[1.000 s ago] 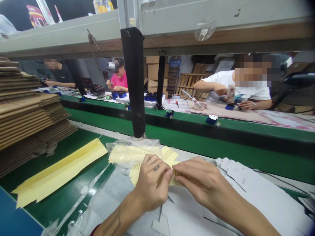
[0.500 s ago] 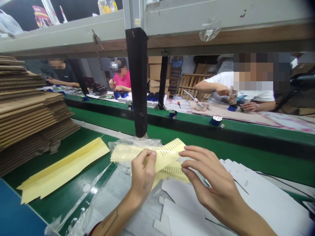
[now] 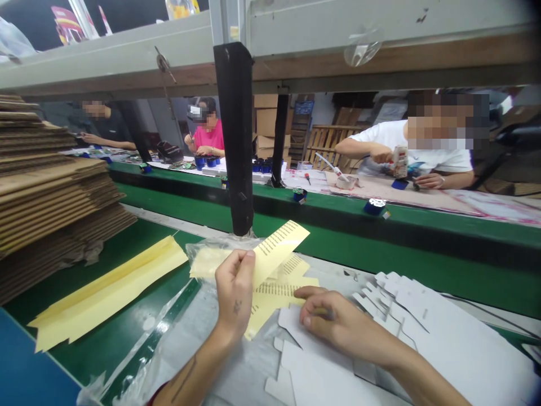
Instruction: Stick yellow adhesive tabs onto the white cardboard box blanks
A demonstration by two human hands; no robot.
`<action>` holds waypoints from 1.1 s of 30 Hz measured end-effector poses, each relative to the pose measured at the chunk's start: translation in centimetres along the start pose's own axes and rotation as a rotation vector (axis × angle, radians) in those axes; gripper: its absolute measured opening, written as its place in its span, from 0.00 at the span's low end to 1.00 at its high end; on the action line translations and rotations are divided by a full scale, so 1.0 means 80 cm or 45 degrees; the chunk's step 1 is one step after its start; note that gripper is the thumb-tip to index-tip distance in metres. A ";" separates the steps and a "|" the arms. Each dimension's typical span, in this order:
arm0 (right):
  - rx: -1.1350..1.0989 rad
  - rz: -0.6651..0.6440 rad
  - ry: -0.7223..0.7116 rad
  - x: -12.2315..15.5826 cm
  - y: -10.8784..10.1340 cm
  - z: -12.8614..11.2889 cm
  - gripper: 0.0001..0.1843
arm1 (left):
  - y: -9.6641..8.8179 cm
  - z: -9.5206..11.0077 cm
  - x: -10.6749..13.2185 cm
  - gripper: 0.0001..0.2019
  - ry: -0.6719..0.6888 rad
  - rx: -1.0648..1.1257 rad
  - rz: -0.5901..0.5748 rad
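Note:
My left hand [image 3: 233, 293] is closed on a yellow label sheet [image 3: 281, 248], a strip printed with rows of small dark marks, pinched between thumb and fingers and raised at a slant. Beneath it lie more yellow label sheets [image 3: 264, 316], partly on a clear plastic bag [image 3: 203, 245]. My right hand [image 3: 333, 321] is over the edge of the white flat cartons [image 3: 313, 366]. Its index finger reaches out at the edge of the lower yellow sheets, and the other fingers are loosely bent. I see nothing in it.
Long yellow strips [image 3: 110, 293] lie on the green table at left, beside a tall stack of brown cardboard [image 3: 54, 192]. A black-wrapped post [image 3: 234, 141] stands ahead, under a shelf. Beyond, blue round parts [image 3: 375, 207] sit along the green conveyor [image 3: 338, 237], with several people working behind it.
My left hand has shifted slightly left, lifting the yellow label sheet off the others. My right hand has drawn away from the sheet, down towards the white cartons, its fingers more bent.

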State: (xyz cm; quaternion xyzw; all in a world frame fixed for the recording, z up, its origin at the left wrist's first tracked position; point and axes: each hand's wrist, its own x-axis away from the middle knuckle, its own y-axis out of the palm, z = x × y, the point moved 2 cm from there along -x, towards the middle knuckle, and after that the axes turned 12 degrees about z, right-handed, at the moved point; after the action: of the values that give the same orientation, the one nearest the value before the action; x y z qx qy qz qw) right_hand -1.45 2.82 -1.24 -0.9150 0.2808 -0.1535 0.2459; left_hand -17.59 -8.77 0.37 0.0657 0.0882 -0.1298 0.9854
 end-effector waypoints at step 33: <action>0.158 0.209 -0.147 -0.006 0.020 -0.001 0.09 | 0.002 0.002 0.000 0.15 -0.016 0.011 -0.012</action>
State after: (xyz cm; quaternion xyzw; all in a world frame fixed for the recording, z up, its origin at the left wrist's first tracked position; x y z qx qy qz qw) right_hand -2.56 1.90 -2.11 -0.8792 0.3303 -0.0970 0.3294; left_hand -17.51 -8.64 0.53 0.0689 0.0817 -0.1351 0.9850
